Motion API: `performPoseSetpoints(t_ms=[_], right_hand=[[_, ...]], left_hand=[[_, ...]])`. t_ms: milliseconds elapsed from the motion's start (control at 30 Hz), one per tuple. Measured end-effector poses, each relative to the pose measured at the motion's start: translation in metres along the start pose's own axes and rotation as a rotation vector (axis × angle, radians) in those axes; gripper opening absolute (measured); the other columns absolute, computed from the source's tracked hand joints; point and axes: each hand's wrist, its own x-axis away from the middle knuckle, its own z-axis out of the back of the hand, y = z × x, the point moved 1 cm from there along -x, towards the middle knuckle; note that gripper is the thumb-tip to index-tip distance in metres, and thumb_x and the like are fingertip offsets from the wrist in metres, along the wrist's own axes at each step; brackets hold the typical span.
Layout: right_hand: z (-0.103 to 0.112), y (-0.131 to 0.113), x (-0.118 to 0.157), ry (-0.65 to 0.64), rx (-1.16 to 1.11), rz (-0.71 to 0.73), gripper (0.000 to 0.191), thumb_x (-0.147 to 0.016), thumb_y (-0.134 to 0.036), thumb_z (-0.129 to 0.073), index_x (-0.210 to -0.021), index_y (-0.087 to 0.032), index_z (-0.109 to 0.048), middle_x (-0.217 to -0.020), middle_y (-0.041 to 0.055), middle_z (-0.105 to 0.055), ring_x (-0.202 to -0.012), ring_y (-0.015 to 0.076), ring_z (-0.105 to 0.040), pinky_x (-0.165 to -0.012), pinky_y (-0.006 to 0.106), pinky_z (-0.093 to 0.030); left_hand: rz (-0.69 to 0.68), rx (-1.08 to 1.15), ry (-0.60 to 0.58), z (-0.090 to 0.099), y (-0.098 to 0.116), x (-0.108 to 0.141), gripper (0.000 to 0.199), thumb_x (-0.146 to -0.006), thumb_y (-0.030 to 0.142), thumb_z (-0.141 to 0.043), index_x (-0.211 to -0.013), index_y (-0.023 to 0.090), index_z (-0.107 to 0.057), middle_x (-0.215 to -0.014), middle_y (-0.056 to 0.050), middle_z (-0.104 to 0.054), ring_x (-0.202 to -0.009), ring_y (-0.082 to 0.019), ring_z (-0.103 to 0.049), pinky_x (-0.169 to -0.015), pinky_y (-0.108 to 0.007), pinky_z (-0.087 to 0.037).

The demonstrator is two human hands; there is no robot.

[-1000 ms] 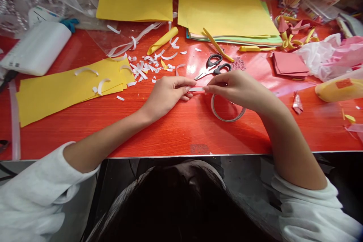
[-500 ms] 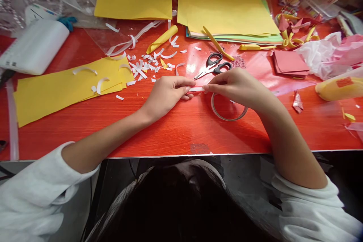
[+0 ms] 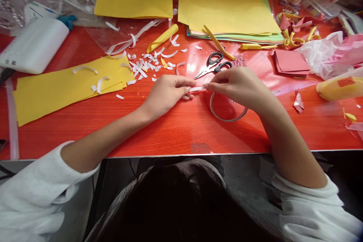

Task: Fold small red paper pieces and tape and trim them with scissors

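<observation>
A short white tape strip (image 3: 197, 89) is stretched between my two hands, just above the red tabletop. My left hand (image 3: 167, 92) pinches its left end between thumb and fingers. At the other end, my right hand (image 3: 236, 85) grips it with thumb and forefinger; its remaining fingers are curled out of sight. A thin roll of tape (image 3: 228, 120) lies partly under my right hand. Just beyond the fingers rest black-handled scissors (image 3: 214, 65), blades slightly apart and pointing left. Whether anything else sits under the strip is hard to make out.
White paper scraps (image 3: 147, 64) litter the table left of the scissors, beside long yellow paper strips (image 3: 70, 87). Yellow sheets (image 3: 227, 11) are stacked at the back. Red paper squares (image 3: 290, 62) and crumpled plastic (image 3: 326, 51) lie right. A white device (image 3: 35, 45) stands far left.
Both hands keep their pinch on the white tape strip and have barely moved. The whole view has shifted very slightly.
</observation>
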Motion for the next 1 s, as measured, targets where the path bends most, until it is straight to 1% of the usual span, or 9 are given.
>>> performPoseSetpoints(t_ms=[133, 333, 500, 667, 867, 933, 1000], right_hand=[[-0.001, 0.0, -0.001, -0.012, 0.031, -0.005, 0.037, -0.081, -0.048, -0.053, -0.061, -0.017, -0.06, -0.052, 0.0025, -0.047, -0.051, 0.0125, -0.039, -0.051, 0.03, -0.025], [-0.002, 0.003, -0.002, -0.062, 0.007, -0.011, 0.034, -0.08, -0.046, -0.055, -0.065, -0.017, -0.062, -0.058, 0.0037, -0.052, -0.056, 0.0142, -0.043, -0.053, 0.03, -0.026], [-0.001, 0.006, -0.002, -0.096, -0.023, -0.01, 0.032, -0.081, -0.044, -0.056, -0.067, -0.017, -0.064, -0.057, 0.0032, -0.051, -0.056, 0.014, -0.043, -0.053, 0.03, -0.026], [0.006, 0.001, 0.003, -0.106, -0.029, -0.031, 0.03, -0.079, -0.043, -0.057, -0.069, -0.016, -0.068, -0.057, 0.0034, -0.054, -0.053, 0.0127, -0.043, -0.051, 0.03, -0.027], [0.012, -0.002, 0.007, -0.13, -0.051, -0.032, 0.027, -0.078, -0.04, -0.058, -0.079, -0.016, -0.07, -0.062, 0.0045, -0.059, -0.057, 0.0146, -0.048, -0.053, 0.031, -0.031], [0.013, 0.001, 0.007, -0.103, -0.042, -0.059, 0.028, -0.076, -0.04, -0.061, -0.088, -0.016, -0.069, -0.065, 0.0047, -0.059, -0.059, 0.0156, -0.05, -0.054, 0.031, -0.033], [0.015, 0.004, 0.006, -0.079, -0.053, -0.082, 0.033, -0.074, -0.04, -0.064, -0.096, -0.016, -0.066, -0.066, 0.0043, -0.059, -0.059, 0.0158, -0.05, -0.053, 0.03, -0.034]], left_hand=[[-0.008, -0.001, -0.011, -0.001, -0.001, 0.0, 0.02, -0.079, 0.013, -0.058, -0.095, 0.011, -0.069, -0.086, -0.007, -0.071, -0.072, -0.012, -0.068, -0.072, -0.025, -0.056], [0.01, -0.003, -0.005, -0.001, -0.002, 0.001, 0.021, -0.079, 0.013, -0.058, -0.097, 0.01, -0.068, -0.079, -0.007, -0.071, -0.071, -0.013, -0.068, -0.073, -0.026, -0.056], [0.016, 0.005, -0.002, -0.002, -0.001, 0.001, 0.021, -0.079, 0.012, -0.058, -0.097, 0.009, -0.069, -0.082, -0.008, -0.07, -0.072, -0.014, -0.068, -0.075, -0.028, -0.055], [0.013, 0.014, 0.005, -0.002, 0.0, 0.002, 0.02, -0.078, 0.012, -0.058, -0.096, 0.01, -0.069, -0.084, -0.007, -0.071, -0.073, -0.014, -0.068, -0.073, -0.027, -0.056], [0.009, -0.004, 0.01, -0.001, -0.001, 0.002, 0.021, -0.078, 0.014, -0.059, -0.096, 0.011, -0.069, -0.083, -0.006, -0.071, -0.072, -0.013, -0.068, -0.073, -0.027, -0.056], [0.019, -0.009, 0.016, -0.002, -0.001, 0.002, 0.021, -0.078, 0.013, -0.058, -0.096, 0.011, -0.069, -0.081, -0.006, -0.071, -0.071, -0.013, -0.068, -0.073, -0.027, -0.056], [0.024, -0.012, 0.023, -0.002, 0.0, 0.002, 0.021, -0.078, 0.012, -0.057, -0.096, 0.011, -0.069, -0.08, -0.006, -0.071, -0.071, -0.013, -0.067, -0.074, -0.027, -0.056]])
